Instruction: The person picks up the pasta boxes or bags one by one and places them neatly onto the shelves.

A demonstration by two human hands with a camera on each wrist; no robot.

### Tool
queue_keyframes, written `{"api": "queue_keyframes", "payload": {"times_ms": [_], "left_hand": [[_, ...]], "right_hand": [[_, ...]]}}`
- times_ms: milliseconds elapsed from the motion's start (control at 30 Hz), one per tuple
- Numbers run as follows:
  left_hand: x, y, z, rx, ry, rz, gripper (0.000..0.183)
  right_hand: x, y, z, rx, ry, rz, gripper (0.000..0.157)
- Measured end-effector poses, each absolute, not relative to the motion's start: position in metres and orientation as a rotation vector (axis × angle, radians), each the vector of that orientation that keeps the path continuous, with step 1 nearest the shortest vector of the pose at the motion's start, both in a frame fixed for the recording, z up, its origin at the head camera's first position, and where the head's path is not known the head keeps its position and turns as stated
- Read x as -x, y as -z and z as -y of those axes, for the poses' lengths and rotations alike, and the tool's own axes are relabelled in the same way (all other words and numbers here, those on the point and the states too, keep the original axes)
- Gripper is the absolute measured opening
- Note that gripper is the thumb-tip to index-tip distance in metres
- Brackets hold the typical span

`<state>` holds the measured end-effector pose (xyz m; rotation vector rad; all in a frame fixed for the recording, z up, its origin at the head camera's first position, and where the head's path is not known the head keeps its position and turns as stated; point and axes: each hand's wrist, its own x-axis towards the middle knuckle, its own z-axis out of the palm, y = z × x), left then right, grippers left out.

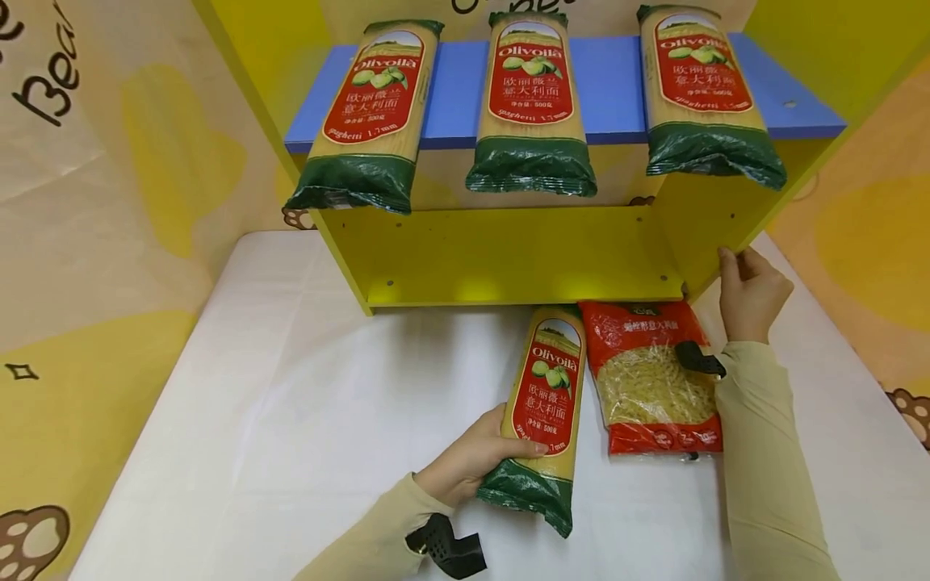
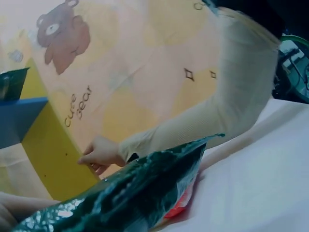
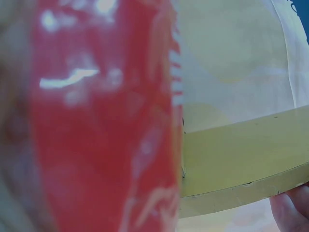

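My left hand [image 1: 472, 456] grips the lower part of a spaghetti pack [image 1: 548, 379], thumb across its red label. The pack lies slanted over the white table, its top end near the base of the yellow shelf unit. Its green end [image 2: 145, 193] fills the lower left wrist view. At the unit's right side, my right hand [image 1: 756, 294] pinches the front edge of the yellow side panel [image 1: 708, 214]; fingertips [image 3: 286, 212] show at that edge in the right wrist view. Beside the spaghetti lies a red bag of short pasta [image 1: 654, 387], which looms close in the right wrist view.
Three more spaghetti packs, left [image 1: 374, 105], middle [image 1: 533, 105] and right [image 1: 705, 89], lie on the blue shelf board [image 1: 450, 105], their green ends jutting over its front edge. A patterned cloth [image 1: 131, 161] hangs behind and beside the white table [image 1: 291, 403].
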<state>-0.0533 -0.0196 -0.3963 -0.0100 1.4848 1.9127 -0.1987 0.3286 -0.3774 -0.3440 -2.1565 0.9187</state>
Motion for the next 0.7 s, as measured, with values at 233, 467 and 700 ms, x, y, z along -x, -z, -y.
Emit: {"api": "queue_keyframes", "payload": {"times_ms": [233,467,700], "left_hand": [[0.043,0.388,0.027,-0.008,-1.874,-1.555,0.046],[0.037,0.383,0.037,-0.022,-1.867,-1.526,0.045],[0.029,0.374,0.045,-0.031,-1.870,-1.495,0.047]], "right_hand": [[0.198,0.375,-0.329,0.341,-0.907,2.170,0.036],[0.197,0.373,-0.331,0.370,-0.955,2.182,0.035],[0.196,0.371,-0.336,0.407,-1.261,2.146,0.034]]}}
